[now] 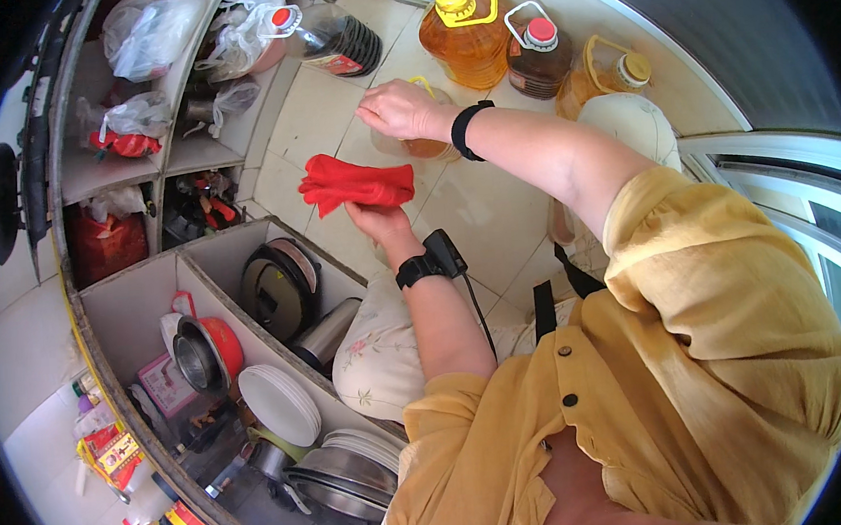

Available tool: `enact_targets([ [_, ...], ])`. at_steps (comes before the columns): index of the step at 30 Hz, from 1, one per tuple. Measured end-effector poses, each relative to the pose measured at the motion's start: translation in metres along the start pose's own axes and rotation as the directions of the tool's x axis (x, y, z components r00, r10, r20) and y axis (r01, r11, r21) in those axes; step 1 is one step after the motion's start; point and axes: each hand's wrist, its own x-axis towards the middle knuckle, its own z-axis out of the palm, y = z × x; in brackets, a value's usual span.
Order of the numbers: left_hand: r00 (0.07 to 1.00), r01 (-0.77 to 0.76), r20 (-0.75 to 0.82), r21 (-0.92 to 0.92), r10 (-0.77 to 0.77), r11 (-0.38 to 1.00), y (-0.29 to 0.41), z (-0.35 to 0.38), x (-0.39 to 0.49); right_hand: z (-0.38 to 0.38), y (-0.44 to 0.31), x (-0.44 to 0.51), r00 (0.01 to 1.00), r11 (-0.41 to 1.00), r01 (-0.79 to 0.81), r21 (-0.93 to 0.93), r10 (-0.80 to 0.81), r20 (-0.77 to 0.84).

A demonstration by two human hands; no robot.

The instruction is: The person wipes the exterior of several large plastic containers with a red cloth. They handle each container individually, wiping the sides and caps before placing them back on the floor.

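My left hand [382,221] holds a bunched red cloth [358,182] above the tiled floor, gripping it from its near side. A black strap with a small black device and a cable is on that wrist. My right hand [398,109] is farther forward, its fingers curled downward; what is inside them is hidden. Beneath it stands a plastic jug [431,148] with a yellow handle and amber liquid, partly covered by the hand and wrist. A black band circles the right wrist.
Against the wall stand a large oil jug [471,50], a dark bottle with red cap [539,57] and another yellow-handled jug [597,78]. A ribbed bottle [338,42] is beside open shelves holding bags. At left, a cabinet contains plates [280,404], bowls and pans [277,286].
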Motion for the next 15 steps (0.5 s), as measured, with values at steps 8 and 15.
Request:
enact_targets([
  [8, 0.983, -0.181, 0.106, 0.643, 0.148, 0.744, -0.037, 0.044, 0.010, -0.001, -0.001, 0.001, 1.000, 1.000, 0.002, -0.010, -0.002, 0.006],
  [15, 0.986, -0.062, -0.107, 0.467, 0.126, 0.882, -0.038, 0.031, 0.022, -0.002, 0.000, 0.001, 1.000, 1.000, 0.009, 0.001, -0.009, 0.024],
])
